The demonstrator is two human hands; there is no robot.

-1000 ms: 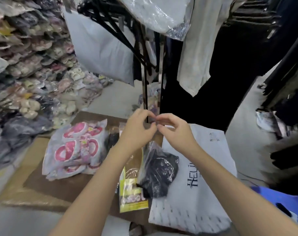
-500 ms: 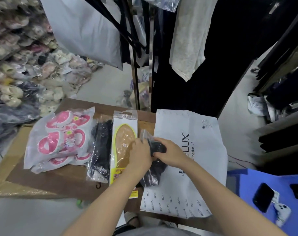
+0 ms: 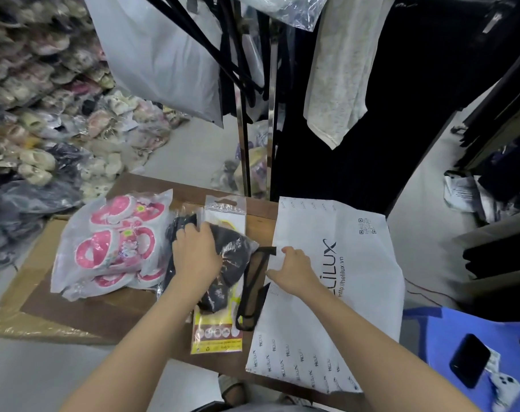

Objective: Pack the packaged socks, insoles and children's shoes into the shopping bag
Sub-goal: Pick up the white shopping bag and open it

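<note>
A white shopping bag [image 3: 342, 307] lies flat on the right of the brown table [image 3: 110, 310], its black handle [image 3: 253, 289] looped out to the left. My right hand [image 3: 294, 270] pinches the bag's left edge beside that handle. My left hand [image 3: 196, 257] grips a clear pack of black socks [image 3: 233, 257], which lies across the yellow insole pack [image 3: 220, 334]. A second dark sock pack [image 3: 170, 263] sits just left of it, partly hidden by my hand. Pink children's shoes in a plastic bag [image 3: 113, 248] lie furthest left.
A metal clothes rack [image 3: 244, 144] with hanging garments stands right behind the table. Piles of bagged shoes [image 3: 44, 129] fill the left. A blue stool [image 3: 475, 346] at the lower right carries a black phone [image 3: 469, 361].
The sock pack, held up in both hands a second ago, came down onto the insole pack. My right hand let go of it and moved right to the bag's edge.
</note>
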